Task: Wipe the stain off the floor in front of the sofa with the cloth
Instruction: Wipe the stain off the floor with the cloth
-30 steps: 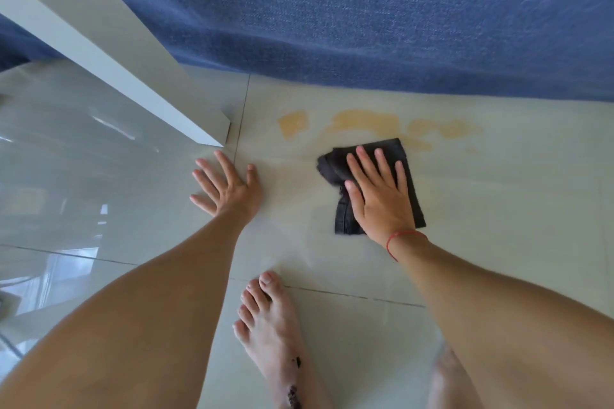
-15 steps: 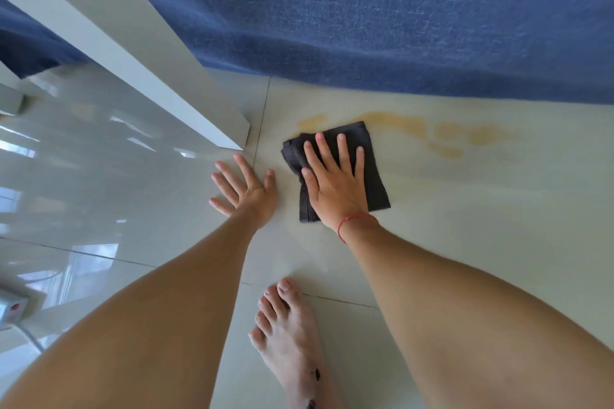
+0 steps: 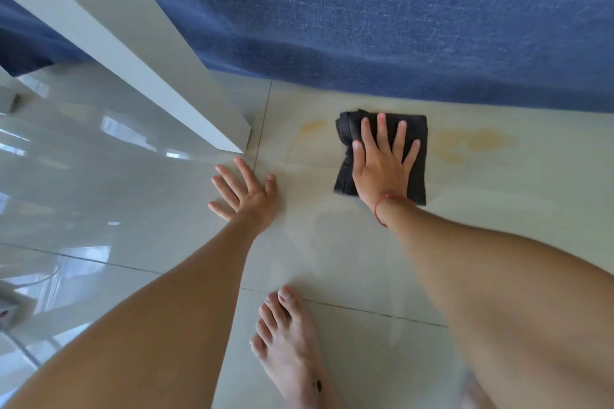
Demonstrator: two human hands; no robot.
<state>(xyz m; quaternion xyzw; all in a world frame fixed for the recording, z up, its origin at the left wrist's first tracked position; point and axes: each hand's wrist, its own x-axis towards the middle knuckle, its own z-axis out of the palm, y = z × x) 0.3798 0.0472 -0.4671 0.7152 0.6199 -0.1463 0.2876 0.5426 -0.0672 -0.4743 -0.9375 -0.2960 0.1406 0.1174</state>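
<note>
A folded black cloth (image 3: 418, 129) lies flat on the pale floor tile just in front of the blue sofa (image 3: 398, 20). My right hand (image 3: 382, 163) presses on top of it, palm down and fingers spread, a red string around the wrist. A yellowish stain shows on both sides of the cloth: a fainter patch to its left (image 3: 312, 125) and a larger patch to its right (image 3: 478, 140). My left hand (image 3: 246, 192) rests flat on the tile to the left, fingers apart and holding nothing.
A white table leg or panel (image 3: 159, 76) slants down to the floor just left of the stain. My bare foot (image 3: 289, 339) stands on the tile below my hands. A white power strip (image 3: 10, 307) lies at the far left edge.
My right hand has slid the cloth to the right along the stain, uncovering a faint smeared patch on the left. My left hand has stayed planted on the floor.
</note>
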